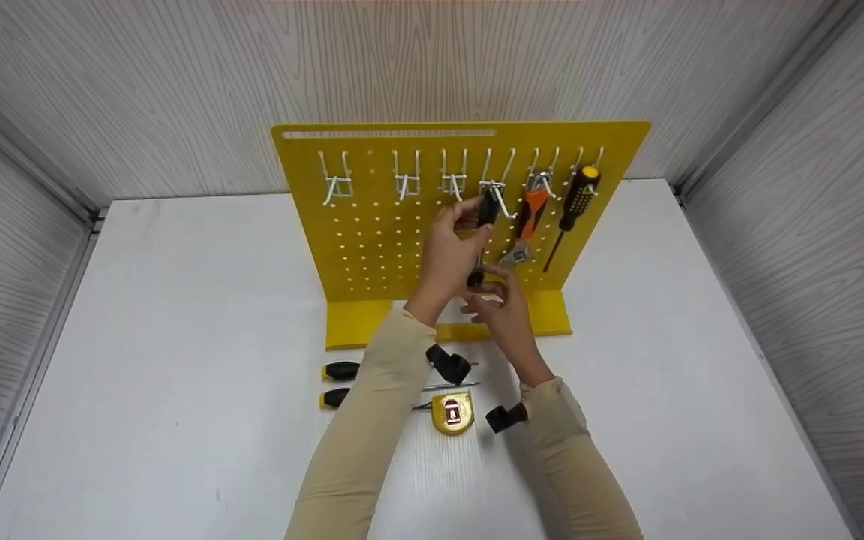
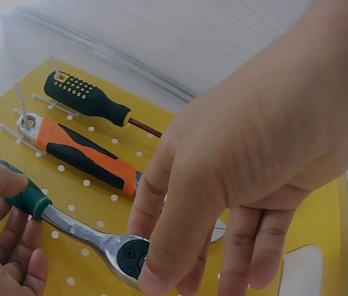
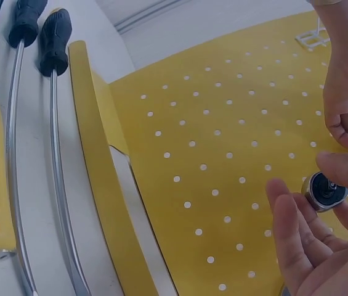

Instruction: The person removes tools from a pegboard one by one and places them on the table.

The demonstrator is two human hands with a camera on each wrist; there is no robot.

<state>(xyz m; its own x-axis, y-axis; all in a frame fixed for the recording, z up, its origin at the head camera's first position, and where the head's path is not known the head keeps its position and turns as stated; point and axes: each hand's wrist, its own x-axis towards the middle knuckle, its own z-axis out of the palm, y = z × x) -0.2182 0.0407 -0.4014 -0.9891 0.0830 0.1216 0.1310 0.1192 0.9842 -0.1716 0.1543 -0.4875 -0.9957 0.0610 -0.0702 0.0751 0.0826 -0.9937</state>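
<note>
My left hand (image 1: pixel 451 247) pinches the green and black handle (image 2: pixel 29 198) of a ratchet wrench, which hangs head-down in front of a yellow pegboard (image 1: pixel 372 277). The handle's top end is right at a white hook (image 1: pixel 503 202), partly covered by my fingers. Lower down, my right hand (image 1: pixel 507 315) holds the round ratchet head (image 3: pixel 326 191) between thumb and fingers. To the right on the board hang an orange and black adjustable wrench (image 1: pixel 531 214) and a black and yellow screwdriver (image 1: pixel 580 196).
More white hooks (image 1: pixel 406 184) stick out from the board's left part. In front of its base lie two screwdrivers (image 3: pixel 55 49), partly behind my left sleeve, and a yellow tape measure (image 1: pixel 452 412). Black wrist cameras (image 1: pixel 448 365) sit on both forearms.
</note>
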